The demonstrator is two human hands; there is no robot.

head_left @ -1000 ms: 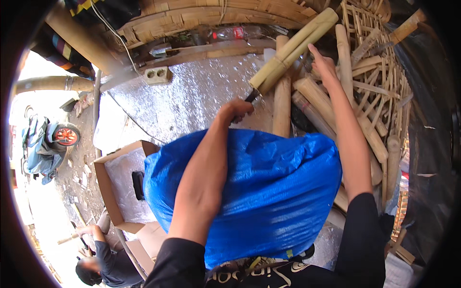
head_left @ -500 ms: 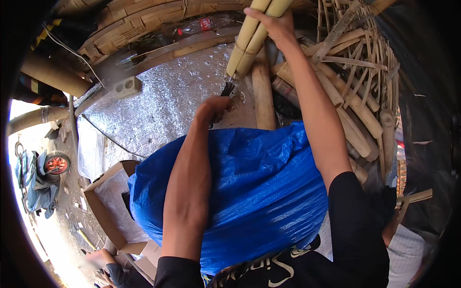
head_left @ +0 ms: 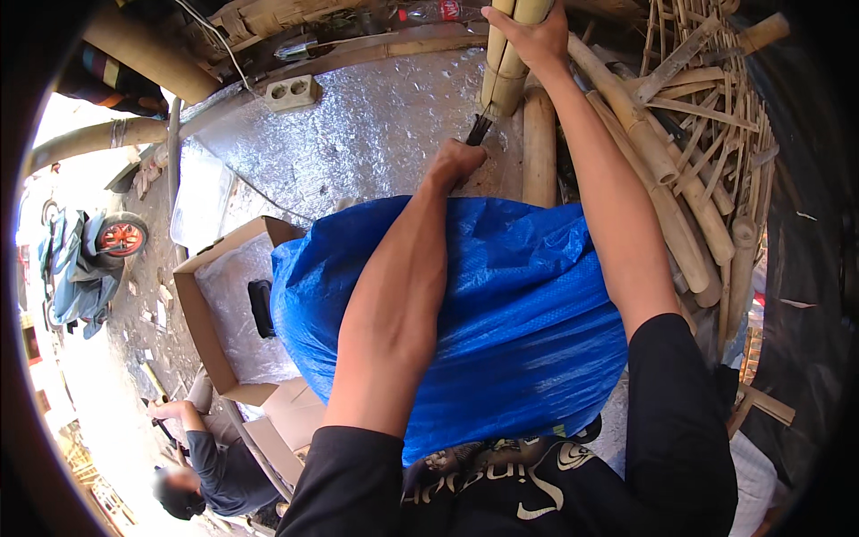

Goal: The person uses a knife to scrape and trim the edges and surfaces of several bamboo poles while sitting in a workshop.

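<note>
In the upper centre, the bamboo pole (head_left: 504, 76), clasped by the right hand (head_left: 540, 40), appears split lengthwise but not yet parted, a black knife-like tool (head_left: 480, 131) being gripped by the left hand (head_left: 458, 163).

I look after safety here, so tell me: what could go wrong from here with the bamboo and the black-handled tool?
The black-handled tool might slip: it meets the lower end of the bamboo, with the left grip close behind.
The right grip could get pinched, as its thumb lies across the bamboo by the lengthwise seam.
The blue sheet might snag if the tool slips toward the body.
</note>
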